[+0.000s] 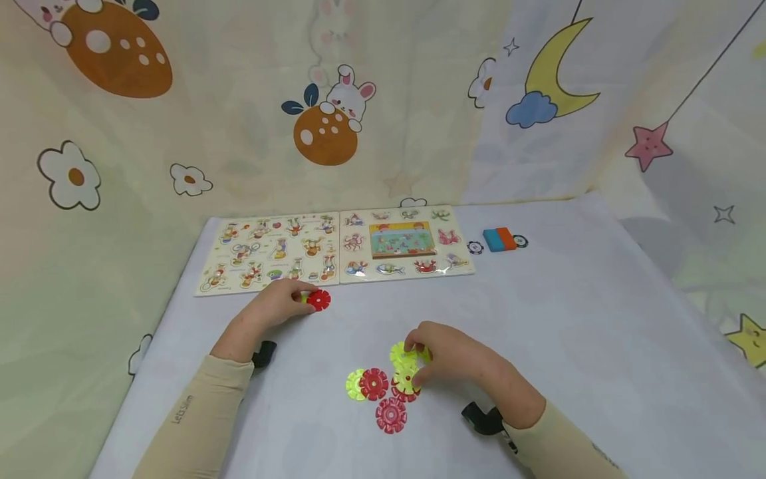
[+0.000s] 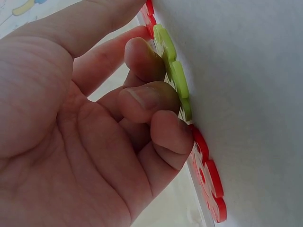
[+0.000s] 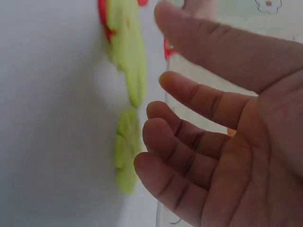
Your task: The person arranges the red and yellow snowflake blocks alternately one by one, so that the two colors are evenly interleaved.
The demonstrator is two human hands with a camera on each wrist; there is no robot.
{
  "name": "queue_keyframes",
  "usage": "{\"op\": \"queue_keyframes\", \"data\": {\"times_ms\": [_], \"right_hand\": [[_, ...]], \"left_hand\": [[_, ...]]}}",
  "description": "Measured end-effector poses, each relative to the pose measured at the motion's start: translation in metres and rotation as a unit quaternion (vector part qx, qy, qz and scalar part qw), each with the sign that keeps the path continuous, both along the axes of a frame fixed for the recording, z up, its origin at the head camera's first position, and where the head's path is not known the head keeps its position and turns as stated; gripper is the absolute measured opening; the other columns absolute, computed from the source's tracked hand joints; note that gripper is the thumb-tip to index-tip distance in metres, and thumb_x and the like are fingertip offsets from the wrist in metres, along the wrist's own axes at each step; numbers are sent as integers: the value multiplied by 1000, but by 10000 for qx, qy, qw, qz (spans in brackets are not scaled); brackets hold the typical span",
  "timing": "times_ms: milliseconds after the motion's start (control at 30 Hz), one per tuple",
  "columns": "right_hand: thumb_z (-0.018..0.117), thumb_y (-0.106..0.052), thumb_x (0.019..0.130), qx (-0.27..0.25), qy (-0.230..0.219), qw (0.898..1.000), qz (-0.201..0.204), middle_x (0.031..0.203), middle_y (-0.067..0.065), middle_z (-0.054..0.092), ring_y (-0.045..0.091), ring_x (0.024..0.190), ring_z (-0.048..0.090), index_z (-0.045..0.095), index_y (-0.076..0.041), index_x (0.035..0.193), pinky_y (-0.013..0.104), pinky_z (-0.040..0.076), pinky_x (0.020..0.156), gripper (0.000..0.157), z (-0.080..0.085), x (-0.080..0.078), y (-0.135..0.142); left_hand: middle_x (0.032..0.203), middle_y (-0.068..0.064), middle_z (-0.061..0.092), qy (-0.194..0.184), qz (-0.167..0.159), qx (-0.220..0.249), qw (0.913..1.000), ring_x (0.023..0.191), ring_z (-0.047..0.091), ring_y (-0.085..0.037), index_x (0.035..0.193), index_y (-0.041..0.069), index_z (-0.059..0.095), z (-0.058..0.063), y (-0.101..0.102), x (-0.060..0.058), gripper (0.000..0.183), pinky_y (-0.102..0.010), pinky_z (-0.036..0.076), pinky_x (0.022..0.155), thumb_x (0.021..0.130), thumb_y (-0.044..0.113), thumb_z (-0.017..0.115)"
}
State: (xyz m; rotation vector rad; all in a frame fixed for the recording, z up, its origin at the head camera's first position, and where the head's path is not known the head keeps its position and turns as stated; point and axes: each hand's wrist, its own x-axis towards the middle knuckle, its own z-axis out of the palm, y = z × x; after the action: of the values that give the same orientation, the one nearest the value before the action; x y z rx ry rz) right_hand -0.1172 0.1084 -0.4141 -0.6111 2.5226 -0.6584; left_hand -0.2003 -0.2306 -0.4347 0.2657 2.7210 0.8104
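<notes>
My left hand [image 1: 276, 305] is low over the table, thumb and index finger at opposite edges of a red flower-shaped disc [image 1: 319, 300], pinching it. In the left wrist view, the other fingers curl beside a light green disc [image 2: 173, 71] and another red disc [image 2: 207, 177]. My right hand [image 1: 451, 351] hovers over yellow-green flower discs [image 1: 402, 352], its fingers loosely bent. The right wrist view shows a gap between those fingertips and the green discs [image 3: 128, 151]. Close by lie a red disc [image 1: 374, 384], a lower red disc [image 1: 391, 416] and a yellow-green disc [image 1: 354, 385].
Two picture puzzle boards, one with characters [image 1: 275, 249] and one with sea animals [image 1: 389, 269], lie along the back. Farther right sits a blue and orange block [image 1: 499, 239] between two round black-and-white chips [image 1: 475, 247]. A patterned curtain [image 1: 419, 133] rises behind the white table.
</notes>
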Motion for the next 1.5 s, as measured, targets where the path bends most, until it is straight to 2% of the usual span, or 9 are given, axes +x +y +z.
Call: {"op": "queue_keyframes", "data": {"times_ms": [167, 400, 533, 700, 933, 1033, 1167, 1367, 1500], "right_hand": [[85, -41, 64, 140, 107, 9997, 159, 89, -9, 50, 11, 80, 47, 62, -22, 99, 26, 43, 70, 46, -11, 9, -3], [85, -34, 67, -102, 51, 9999, -104, 76, -5, 51, 12, 72, 48, 56, -20, 84, 28, 43, 63, 36, -10, 8, -8], [82, -26, 73, -558, -187, 9981, -172, 67, -3, 52, 12, 63, 52, 57, -17, 80, 28, 45, 56, 27, 6, 3, -10], [73, -16, 83, -1128, -461, 9924, -184, 76, 2, 58, 16, 58, 59, 62, -16, 99, 31, 50, 57, 20, 39, -15, -19], [67, -6, 86, -1760, -521, 9807, -671, 90, 9, 55, 19, 71, 64, 63, -18, 122, 32, 52, 67, 38, 68, -51, -41], [72, -8, 82, -1870, -396, 9761, -1036, 92, 9, 54, 18, 74, 63, 62, -18, 124, 31, 50, 66, 44, 59, -65, -56], [76, -12, 79, -1718, -182, 9756, -1357, 90, 7, 53, 17, 72, 57, 62, -13, 124, 28, 45, 61, 47, 31, -82, -82], [75, -18, 81, -1329, 267, 9832, -1226, 88, 1, 57, 16, 77, 51, 60, -8, 126, 26, 44, 64, 49, -16, -93, -112], [76, -22, 80, -1007, 478, 9862, -1226, 91, 0, 57, 16, 80, 51, 61, -9, 124, 27, 45, 68, 48, -28, -93, -119]], "left_hand": [[78, -6, 51, 13, 7, 11, 10000, 70, 46, -20, 123, 18, 64, 1, -1, -1, 44, -33, 36, 59, 81, 27, 75], [78, -6, 50, 1, -6, 31, 10000, 70, 44, -20, 123, 18, 64, 2, -1, 0, 44, -33, 35, 59, 81, 27, 75], [78, -6, 50, -24, -16, 26, 10000, 70, 45, -20, 123, 18, 64, 3, -1, 1, 44, -33, 35, 59, 81, 26, 74], [79, -6, 51, -54, 10, -19, 10000, 71, 46, -21, 123, 17, 64, 5, -3, 1, 44, -33, 36, 60, 82, 26, 74], [78, -5, 51, 43, -61, -17, 10000, 70, 45, -19, 122, 16, 64, 3, -3, 0, 43, -32, 36, 60, 81, 25, 75], [78, -5, 51, 30, -58, -1, 10000, 71, 45, -19, 122, 17, 65, 2, -1, 0, 43, -32, 36, 60, 81, 26, 75], [79, -6, 51, -74, 95, 12, 9999, 72, 46, -20, 122, 22, 65, 1, 0, 1, 43, -32, 36, 60, 81, 28, 75], [81, -5, 53, -137, 169, 31, 9998, 74, 47, -20, 122, 22, 65, -1, -1, 3, 42, -33, 37, 61, 81, 28, 75], [81, -5, 53, -37, 136, 25, 9999, 73, 47, -20, 122, 21, 65, 0, -2, 1, 42, -33, 38, 61, 81, 27, 75]]}}
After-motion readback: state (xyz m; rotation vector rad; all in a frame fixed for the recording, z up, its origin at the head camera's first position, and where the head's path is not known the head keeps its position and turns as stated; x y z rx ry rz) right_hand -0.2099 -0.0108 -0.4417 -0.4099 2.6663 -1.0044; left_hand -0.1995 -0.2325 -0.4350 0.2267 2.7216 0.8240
